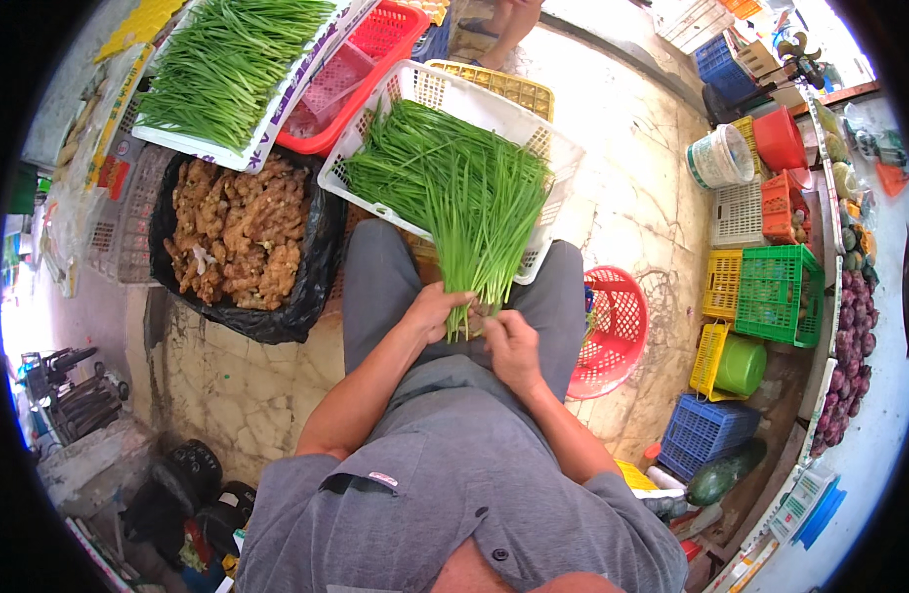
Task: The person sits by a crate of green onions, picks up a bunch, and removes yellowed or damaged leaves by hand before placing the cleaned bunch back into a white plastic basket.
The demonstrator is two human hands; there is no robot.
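My left hand (pixel 430 311) is closed around the pale lower stems of a bunch of garlic chives (pixel 480 237), its thumb across them. From the other side, my right hand (pixel 512 345) has its fingers curled and pinches at the stem ends; exactly what lies between those fingertips is hidden. The leaves of the bunch point away from me, over the near side of a white plastic basket (pixel 454 80). More loose garlic chives (pixel 417 144) fill that basket, which stands just beyond my knees.
Left of my knees stands a black-lined crate of ginger roots (pixel 239 237). Beyond it are a foam box (pixel 145 133) of chives and a red basket (pixel 414 30). A round red basket (pixel 632 319) sits by my right thigh. Another person's legs (pixel 515 30) show at the top.
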